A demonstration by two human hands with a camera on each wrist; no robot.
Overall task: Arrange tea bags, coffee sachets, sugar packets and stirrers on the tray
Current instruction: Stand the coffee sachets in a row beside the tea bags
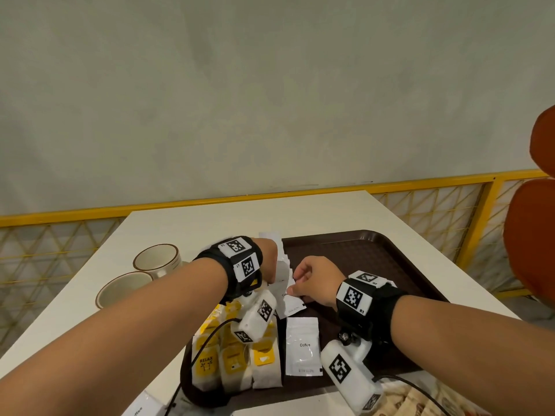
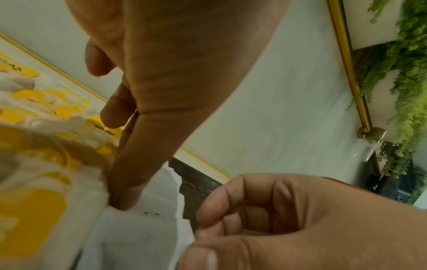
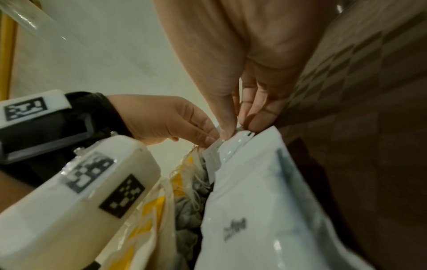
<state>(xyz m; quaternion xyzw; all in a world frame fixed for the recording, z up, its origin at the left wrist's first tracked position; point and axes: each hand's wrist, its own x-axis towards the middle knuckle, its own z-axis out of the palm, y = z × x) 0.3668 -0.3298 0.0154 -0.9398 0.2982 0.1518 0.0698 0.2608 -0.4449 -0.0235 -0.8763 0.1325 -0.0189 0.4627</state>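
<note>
A brown tray (image 1: 375,265) lies on the white table. Yellow-labelled tea bags (image 1: 234,361) are lined up along its left side, beside one white coffee sachet (image 1: 303,346) lying flat. My left hand (image 1: 274,279) holds a fanned stack of white sachets (image 1: 283,264) upright over the tray's left part. My right hand (image 1: 295,289) pinches the edge of one sachet (image 1: 289,301) at the bottom of that stack. In the right wrist view, thumb and fingers (image 3: 261,117) nip the top edge of a coffee sachet (image 3: 265,201), with my left hand (image 3: 166,120) just beside them.
Two cream cups (image 1: 156,261) (image 1: 123,289) stand on the table left of the tray. Another sachet (image 1: 141,406) lies at the near table edge. An orange chair (image 1: 531,235) is at the right, and a yellow railing (image 1: 420,184) runs behind.
</note>
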